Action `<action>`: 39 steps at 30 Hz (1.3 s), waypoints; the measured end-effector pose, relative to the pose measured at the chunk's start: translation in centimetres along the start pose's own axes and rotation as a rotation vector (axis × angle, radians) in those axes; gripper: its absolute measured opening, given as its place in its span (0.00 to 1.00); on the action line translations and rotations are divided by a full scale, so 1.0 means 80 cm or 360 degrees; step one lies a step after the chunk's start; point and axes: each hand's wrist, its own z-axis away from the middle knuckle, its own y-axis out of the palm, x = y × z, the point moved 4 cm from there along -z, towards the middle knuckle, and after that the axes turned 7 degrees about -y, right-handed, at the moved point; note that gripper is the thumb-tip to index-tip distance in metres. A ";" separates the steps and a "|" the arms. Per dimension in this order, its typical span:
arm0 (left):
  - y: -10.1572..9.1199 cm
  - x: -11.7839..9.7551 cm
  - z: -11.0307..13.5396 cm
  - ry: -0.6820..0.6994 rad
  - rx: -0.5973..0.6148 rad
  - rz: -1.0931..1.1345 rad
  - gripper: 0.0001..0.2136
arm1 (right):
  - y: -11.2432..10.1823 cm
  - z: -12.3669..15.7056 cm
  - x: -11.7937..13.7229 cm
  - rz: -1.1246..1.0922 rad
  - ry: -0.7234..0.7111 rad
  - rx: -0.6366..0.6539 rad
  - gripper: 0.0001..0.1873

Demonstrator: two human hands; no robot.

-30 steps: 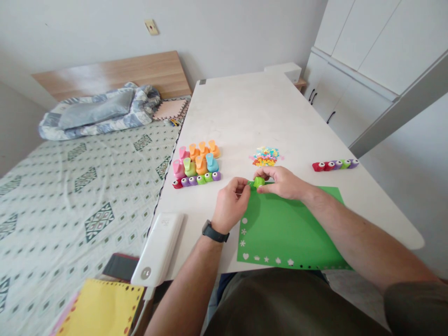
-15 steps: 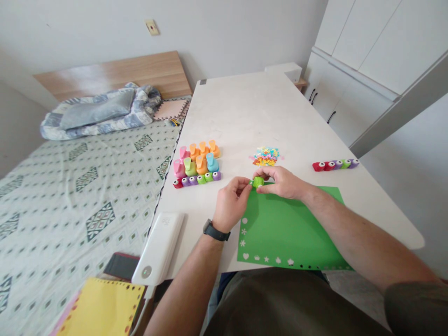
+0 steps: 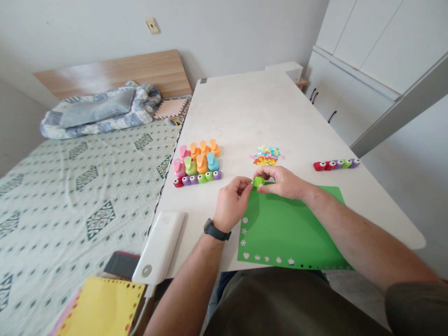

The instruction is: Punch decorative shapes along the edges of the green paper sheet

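A small light-green craft punch (image 3: 259,181) sits between the thumb and fingers of my right hand (image 3: 282,183), at the top left corner of a green paper sheet (image 3: 290,228). My left hand (image 3: 233,198), with a dark watch on its wrist, is closed in a pinch against the punch's left side. A tiny pale bit shows at those fingertips, too small to name. Cut-out shapes, among them a circle, a heart and a crown, run down the sheet's left edge and along its near edge. My right forearm covers the sheet's right part.
Paper confetti (image 3: 266,156) lies beyond my hands. Larger lever punches (image 3: 201,163) and a row of small punches (image 3: 198,178) stand at left; another row (image 3: 336,164) is at right. A white power bank (image 3: 159,247) and yellow punched paper (image 3: 101,308) are at near left.
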 end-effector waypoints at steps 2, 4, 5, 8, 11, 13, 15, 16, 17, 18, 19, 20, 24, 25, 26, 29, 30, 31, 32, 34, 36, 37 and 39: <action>0.000 0.000 0.000 0.0000 0.0002 -0.0015 0.09 | 0.000 0.000 0.000 0.0002 -0.0012 0.0012 0.15; 0.000 0.001 0.000 0.0002 0.0006 -0.0027 0.09 | 0.000 0.000 0.000 0.0002 -0.0019 0.0024 0.16; 0.001 0.001 0.000 0.0002 0.0007 -0.0031 0.09 | 0.000 0.000 0.000 0.0001 -0.0018 0.0027 0.16; 0.001 0.002 0.000 -0.0001 0.0002 -0.0033 0.09 | 0.001 0.000 -0.001 -0.0001 -0.0005 0.0034 0.16; 0.001 0.002 0.000 -0.0005 -0.0001 -0.0024 0.09 | 0.001 0.000 -0.003 -0.0016 0.0009 0.0027 0.16; 0.002 0.002 0.000 -0.0011 0.0006 -0.0003 0.08 | 0.001 0.000 -0.005 -0.0033 0.0021 0.0020 0.16; 0.002 0.002 0.000 -0.0020 0.0010 0.0027 0.08 | 0.002 0.000 -0.006 -0.0047 0.0028 0.0024 0.16; 0.002 0.003 0.000 -0.0025 0.0009 0.0039 0.08 | 0.002 0.000 -0.006 -0.0046 0.0027 0.0025 0.16; 0.001 0.004 -0.001 -0.0030 0.0008 0.0045 0.08 | 0.001 0.000 -0.006 -0.0041 0.0026 0.0025 0.17; 0.001 0.004 -0.001 -0.0036 0.0008 0.0048 0.08 | 0.001 0.000 -0.006 -0.0036 0.0024 0.0021 0.17; 0.001 0.005 -0.001 -0.0043 0.0009 0.0049 0.08 | 0.001 0.000 -0.006 -0.0032 0.0022 0.0020 0.17; 0.001 0.005 -0.001 -0.0052 0.0011 0.0050 0.08 | 0.001 0.000 -0.005 -0.0029 0.0021 0.0018 0.17; -0.001 0.004 -0.001 -0.0071 0.0007 0.0028 0.10 | 0.000 0.000 -0.004 -0.0010 0.0014 0.0009 0.16; -0.001 0.003 -0.001 -0.0069 0.0002 0.0003 0.10 | 0.000 0.000 -0.003 0.0000 0.0013 0.0006 0.16; -0.002 0.002 0.000 -0.0066 -0.0002 -0.0026 0.11 | 0.000 0.000 -0.003 0.0008 0.0014 0.0004 0.16; -0.002 -0.001 0.001 -0.0052 0.0003 -0.0073 0.12 | 0.000 0.000 -0.003 0.0024 0.0020 0.0002 0.16; -0.001 -0.002 0.002 -0.0049 0.0011 -0.0067 0.12 | 0.000 0.000 -0.003 0.0025 0.0020 0.0003 0.16; 0.000 -0.002 0.002 -0.0049 0.0021 -0.0055 0.12 | 0.000 0.000 -0.003 0.0024 0.0019 0.0002 0.16; 0.001 -0.002 0.002 -0.0051 0.0031 -0.0041 0.12 | 0.000 0.000 -0.003 0.0021 0.0017 0.0004 0.16; 0.002 0.000 0.002 -0.0062 0.0043 -0.0016 0.12 | 0.000 -0.001 -0.003 0.0010 0.0016 0.0005 0.16; 0.003 0.002 0.002 -0.0075 0.0044 -0.0002 0.11 | 0.000 -0.001 -0.003 0.0006 0.0014 0.0009 0.16; 0.003 0.003 0.002 -0.0078 0.0041 -0.0005 0.11 | 0.000 0.000 -0.002 0.0008 0.0012 0.0014 0.16; 0.002 0.004 0.002 -0.0077 0.0029 -0.0028 0.11 | 0.000 0.000 -0.002 0.0016 0.0009 0.0019 0.15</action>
